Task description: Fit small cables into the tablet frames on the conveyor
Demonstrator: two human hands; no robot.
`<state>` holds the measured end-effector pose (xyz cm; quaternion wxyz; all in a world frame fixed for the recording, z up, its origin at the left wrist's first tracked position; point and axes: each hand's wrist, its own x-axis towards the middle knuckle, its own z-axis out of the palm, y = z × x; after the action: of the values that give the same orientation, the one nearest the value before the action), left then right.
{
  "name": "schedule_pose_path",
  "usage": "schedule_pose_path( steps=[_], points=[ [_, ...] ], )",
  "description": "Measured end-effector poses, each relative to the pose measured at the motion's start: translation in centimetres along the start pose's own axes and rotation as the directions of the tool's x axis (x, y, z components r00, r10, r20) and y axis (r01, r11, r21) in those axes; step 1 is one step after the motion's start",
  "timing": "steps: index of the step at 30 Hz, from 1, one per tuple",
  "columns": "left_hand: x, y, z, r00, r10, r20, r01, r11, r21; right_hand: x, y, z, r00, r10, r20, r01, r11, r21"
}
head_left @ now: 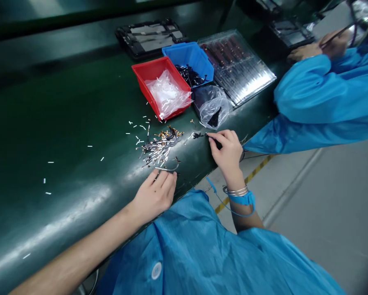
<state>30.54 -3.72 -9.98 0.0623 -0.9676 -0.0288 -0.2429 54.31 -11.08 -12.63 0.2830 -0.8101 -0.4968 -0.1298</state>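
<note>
My left hand [155, 193] rests at the near edge of the green work surface, its fingers curled down and close together. What they hold, if anything, is hidden. Just beyond its fingertips lie a thin cable piece [171, 168] and a heap of small flat flex cables [161, 147] with silver strips and gold-coloured ends. To the right, the thumb and index finger of my right hand [227, 152] pinch a tiny black part [206, 135]. A small cluster of black pieces [197, 135] lies directly left of those fingertips.
Beyond the heap stand a red bin [147, 88] holding clear plastic bags and a blue bin [206, 61] of black parts. A plastic bag [216, 108], a clear tray [242, 69] and a black tray [147, 37] are nearby. A co-worker's blue sleeve [321, 90] is at right.
</note>
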Motion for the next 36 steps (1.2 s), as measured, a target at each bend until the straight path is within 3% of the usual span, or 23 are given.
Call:
schedule_pose_path(
  steps=[3,8,13,19,21,24,27,32,36],
  points=[
    [-0.2,0.1,0.2,0.999,-0.043,0.013,0.044,0.997,-0.059,-0.7,-0.3,-0.5,1.0,-0.003,-0.024,0.004,1.0,0.027],
    [-0.4,0.0,-0.1,0.998,-0.065,0.003,0.064,0.99,-0.128,-0.6,-0.6,-0.7,0.994,0.09,-0.062,-0.085,0.994,0.076],
    [-0.7,0.0,0.2,0.997,-0.051,-0.059,0.039,0.982,-0.187,0.2,-1.1,-0.4,0.996,0.083,0.02,-0.084,0.995,0.046],
    [-1.0,-0.3,0.4,0.996,-0.071,-0.051,0.058,0.974,-0.221,-0.7,-2.1,-2.1,0.965,0.201,0.17,-0.228,0.961,0.157],
    [-1.1,-0.3,0.4,0.996,-0.075,-0.043,0.063,0.972,-0.227,-0.7,-1.7,-2.5,0.972,0.172,0.162,-0.203,0.959,0.199],
    [-1.1,-0.2,0.5,0.997,-0.072,-0.037,0.062,0.972,-0.225,0.1,-0.6,-2.3,0.985,0.003,0.171,-0.05,0.96,0.275],
    [-1.2,-0.3,0.5,0.996,-0.077,-0.036,0.067,0.972,-0.225,1.0,0.4,-1.6,0.968,-0.119,0.223,0.032,0.933,0.358],
    [-1.2,-0.6,0.1,0.992,-0.119,-0.049,0.103,0.963,-0.251,1.2,0.6,-0.8,0.972,-0.107,0.211,0.02,0.926,0.377],
    [-1.4,-0.4,0.1,0.998,-0.061,-0.027,0.053,0.971,-0.231,-0.6,-1.7,-1.2,0.984,-0.042,0.173,-0.022,0.936,0.351]
  ],
)
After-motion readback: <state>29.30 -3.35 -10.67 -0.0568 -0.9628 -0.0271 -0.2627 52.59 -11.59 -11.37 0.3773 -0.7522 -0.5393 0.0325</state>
